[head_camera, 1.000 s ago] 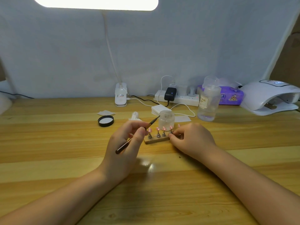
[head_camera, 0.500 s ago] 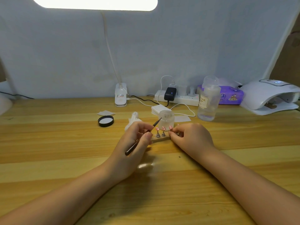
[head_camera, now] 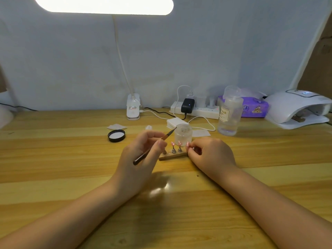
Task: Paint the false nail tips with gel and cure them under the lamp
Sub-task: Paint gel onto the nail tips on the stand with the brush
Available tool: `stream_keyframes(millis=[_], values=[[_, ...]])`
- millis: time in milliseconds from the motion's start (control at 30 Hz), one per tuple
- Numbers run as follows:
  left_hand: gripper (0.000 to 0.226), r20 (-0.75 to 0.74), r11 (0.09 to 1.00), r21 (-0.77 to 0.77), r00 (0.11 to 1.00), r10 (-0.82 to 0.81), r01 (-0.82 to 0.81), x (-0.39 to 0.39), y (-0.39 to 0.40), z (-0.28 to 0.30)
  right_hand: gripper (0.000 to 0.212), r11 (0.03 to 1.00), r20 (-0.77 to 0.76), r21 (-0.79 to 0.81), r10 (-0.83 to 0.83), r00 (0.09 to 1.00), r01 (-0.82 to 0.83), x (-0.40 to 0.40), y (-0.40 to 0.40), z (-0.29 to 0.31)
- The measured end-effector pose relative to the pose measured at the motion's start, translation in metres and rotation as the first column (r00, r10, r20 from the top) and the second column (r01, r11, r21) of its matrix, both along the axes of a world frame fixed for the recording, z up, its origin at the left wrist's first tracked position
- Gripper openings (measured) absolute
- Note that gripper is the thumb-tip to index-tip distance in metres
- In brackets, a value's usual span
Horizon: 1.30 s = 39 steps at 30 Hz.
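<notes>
The stand (head_camera: 172,155) with the pink tips (head_camera: 172,144) sits mid-desk (head_camera: 53,159), at 6 o'clock of the jar (head_camera: 183,134). The left hand (head_camera: 138,159) grips the brush (head_camera: 152,148), fingers curled round it, bristles raised toward the jar rim. The right hand (head_camera: 212,155) pinches the stand's right end. Keep that pinch firm so the stand cannot slide. Load little gel, stroke each tip base to edge, and keep fingers off wet tips. The curing lamp (head_camera: 298,110) waits at 2 o'clock
</notes>
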<state>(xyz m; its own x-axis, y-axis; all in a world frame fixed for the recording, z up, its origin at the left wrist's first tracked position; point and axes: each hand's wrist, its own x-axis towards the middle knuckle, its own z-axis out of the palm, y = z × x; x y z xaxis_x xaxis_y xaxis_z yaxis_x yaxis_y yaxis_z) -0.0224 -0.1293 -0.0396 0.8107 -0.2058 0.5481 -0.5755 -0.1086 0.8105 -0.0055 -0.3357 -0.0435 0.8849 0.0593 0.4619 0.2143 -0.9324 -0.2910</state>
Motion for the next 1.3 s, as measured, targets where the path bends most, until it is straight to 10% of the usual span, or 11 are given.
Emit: stream_keyframes(millis=[467, 667, 1300], values=[[0.011, 0.003, 0.982, 0.12, 0.99, 0.143, -0.143, 0.04, -0.02, 0.058, 0.004, 0.96, 0.013, 0.277, 0.048, 0.999, -0.049, -0.007, 0.005, 0.002], [0.009, -0.079, 0.892, 0.423, 0.973, 0.215, -0.163, 0.071, -0.04, 0.076, 0.003, 0.889, 0.01, 0.444, 0.12, 0.993, -0.112, -0.006, 0.004, 0.002], [0.013, -0.058, 0.7, 0.692, 0.953, 0.299, -0.177, 0.1, -0.075, 0.08, 0.014, 0.937, -0.038, 0.188, 0.305, 0.951, -0.293, -0.014, 0.014, 0.002]])
